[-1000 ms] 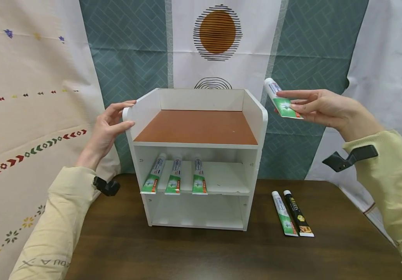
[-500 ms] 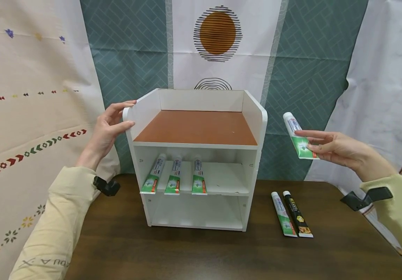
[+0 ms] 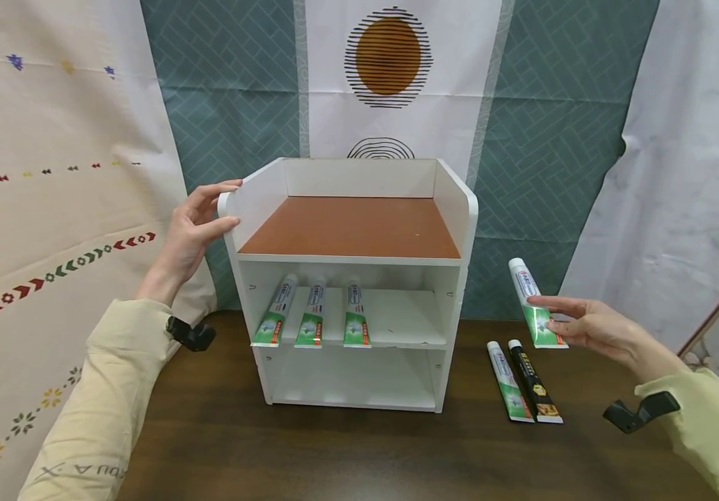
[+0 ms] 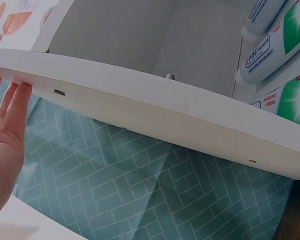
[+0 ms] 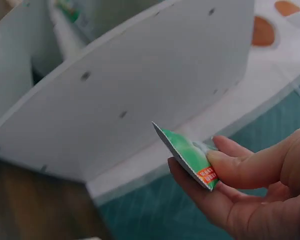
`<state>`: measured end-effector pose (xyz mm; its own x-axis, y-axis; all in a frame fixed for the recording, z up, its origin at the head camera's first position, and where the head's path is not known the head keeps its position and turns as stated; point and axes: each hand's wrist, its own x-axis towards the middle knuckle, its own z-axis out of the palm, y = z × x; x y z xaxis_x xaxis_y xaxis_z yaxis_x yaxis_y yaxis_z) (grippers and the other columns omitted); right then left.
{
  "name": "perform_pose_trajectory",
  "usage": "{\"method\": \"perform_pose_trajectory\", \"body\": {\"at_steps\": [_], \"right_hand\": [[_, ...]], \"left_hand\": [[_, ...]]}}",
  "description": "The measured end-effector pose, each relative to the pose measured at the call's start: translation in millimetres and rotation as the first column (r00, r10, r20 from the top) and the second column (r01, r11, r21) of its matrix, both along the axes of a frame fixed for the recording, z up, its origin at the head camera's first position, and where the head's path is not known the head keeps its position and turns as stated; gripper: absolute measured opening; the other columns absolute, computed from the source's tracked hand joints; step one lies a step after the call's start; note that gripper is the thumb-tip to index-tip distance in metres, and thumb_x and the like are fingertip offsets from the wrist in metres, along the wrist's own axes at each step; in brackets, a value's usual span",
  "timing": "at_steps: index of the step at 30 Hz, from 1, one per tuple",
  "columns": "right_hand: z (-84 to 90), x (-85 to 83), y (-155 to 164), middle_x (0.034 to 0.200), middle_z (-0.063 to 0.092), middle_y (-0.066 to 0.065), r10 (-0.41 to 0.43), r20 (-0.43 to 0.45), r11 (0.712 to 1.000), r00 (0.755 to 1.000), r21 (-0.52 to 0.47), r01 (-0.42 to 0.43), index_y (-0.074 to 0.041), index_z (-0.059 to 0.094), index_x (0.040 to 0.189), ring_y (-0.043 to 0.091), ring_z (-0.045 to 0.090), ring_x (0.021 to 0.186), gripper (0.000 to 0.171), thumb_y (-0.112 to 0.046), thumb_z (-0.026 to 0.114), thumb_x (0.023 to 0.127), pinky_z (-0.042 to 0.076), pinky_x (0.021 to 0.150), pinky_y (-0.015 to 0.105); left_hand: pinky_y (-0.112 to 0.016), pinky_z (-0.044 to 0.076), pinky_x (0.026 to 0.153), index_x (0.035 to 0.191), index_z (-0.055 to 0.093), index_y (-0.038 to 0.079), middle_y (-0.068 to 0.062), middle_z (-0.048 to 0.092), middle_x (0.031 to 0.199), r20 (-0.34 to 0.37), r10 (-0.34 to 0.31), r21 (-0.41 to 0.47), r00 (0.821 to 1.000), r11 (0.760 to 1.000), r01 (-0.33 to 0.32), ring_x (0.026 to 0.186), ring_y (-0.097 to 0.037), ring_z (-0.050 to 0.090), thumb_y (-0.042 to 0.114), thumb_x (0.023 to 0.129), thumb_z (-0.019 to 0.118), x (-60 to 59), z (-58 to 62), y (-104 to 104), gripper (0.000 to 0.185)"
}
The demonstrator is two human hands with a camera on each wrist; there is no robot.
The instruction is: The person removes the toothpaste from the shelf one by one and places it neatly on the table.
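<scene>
On my remote feed, the right hand pinches a green-and-white tube in the air to the right of the white shelf unit, while the left hand grips the unit's upper left edge. I see three matching tubes on the unit's middle board, and a loose tube beside a black tube on the table, right of the unit.

The held tube was white and green with a red-orange patch; the black tube had yellow marks. The shelf unit was white, its top board reddish brown. Sleeves were pale yellow, the teal cloth herringbone-patterned, the table dark brown.
</scene>
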<state>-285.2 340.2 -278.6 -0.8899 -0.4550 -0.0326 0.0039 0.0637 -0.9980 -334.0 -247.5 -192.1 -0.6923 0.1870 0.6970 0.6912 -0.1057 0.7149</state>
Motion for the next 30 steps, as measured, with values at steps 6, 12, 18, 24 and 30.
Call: {"method": "perform_pose_trajectory", "body": {"at_steps": [6,12,18,24,30], "right_hand": [[-37.2,2.6,15,0.117,0.044,-0.007,-0.002,-0.069,0.992,0.998,0.125,0.01,-0.017,0.056,0.126,0.014,0.054,0.084,0.042,0.001,0.055,0.088,0.048,0.069,0.03],[-66.8,3.0,35,0.116,0.045,-0.009,0.044,-0.097,0.99,0.994,0.138,-0.03,-0.012,0.053,0.128,0.015,0.055,0.09,0.041,0.001,0.052,0.09,0.048,0.072,0.036],[-84.4,3.2,50,0.118,0.045,-0.004,0.07,-0.092,0.984,0.993,0.167,-0.054,-0.006,0.049,0.13,0.018,0.055,0.094,0.04,0.0,0.05,0.091,0.047,0.075,0.039],[-101.3,0.0,65,0.122,0.044,-0.004,0.095,-0.083,0.975,0.992,0.208,-0.076,0.0,0.046,0.13,0.011,0.052,0.097,0.039,-0.001,0.05,0.091,0.047,0.075,0.036],[-120.0,-1.7,73,0.122,0.045,0.012,0.071,-0.084,0.967,0.994,0.248,-0.049,-0.003,0.053,0.125,0.006,0.041,0.062,0.036,-0.001,0.053,0.089,0.036,0.049,0.029]], "left_hand": [[-0.029,0.042,0.084,0.121,0.056,0.009,-0.01,0.041,0.134,0.012,-0.003,0.011,1.0,1.0,0.003,0.118,-0.026,0.037,-0.008,0.083,0.058,-0.1,0.1,0,0.041],[-0.03,0.042,0.084,0.12,0.056,0.008,-0.01,0.041,0.134,0.016,-0.005,0.013,1.0,1.0,0.005,0.119,-0.027,0.037,-0.008,0.083,0.058,0.1,-0.1,0,0.041],[-0.03,0.042,0.084,0.121,0.056,0.008,-0.01,0.04,0.134,0.009,-0.01,0.017,1.0,1.0,0.01,0.118,-0.028,0.036,-0.008,0.083,0.058,-0.3,1.9,1,0.041],[-0.03,0.042,0.085,0.12,0.056,0.008,-0.01,0.041,0.134,0.008,-0.004,0.021,1.0,1.0,0.004,0.117,-0.028,0.037,-0.007,0.083,0.059,-1.7,2.4,1,0.041],[-0.03,0.042,0.084,0.12,0.056,0.008,-0.01,0.041,0.134,0.012,0.005,0.02,1.0,1.0,-0.005,0.117,-0.028,0.036,-0.008,0.083,0.058,-1.9,0.0,1,0.041]]}}
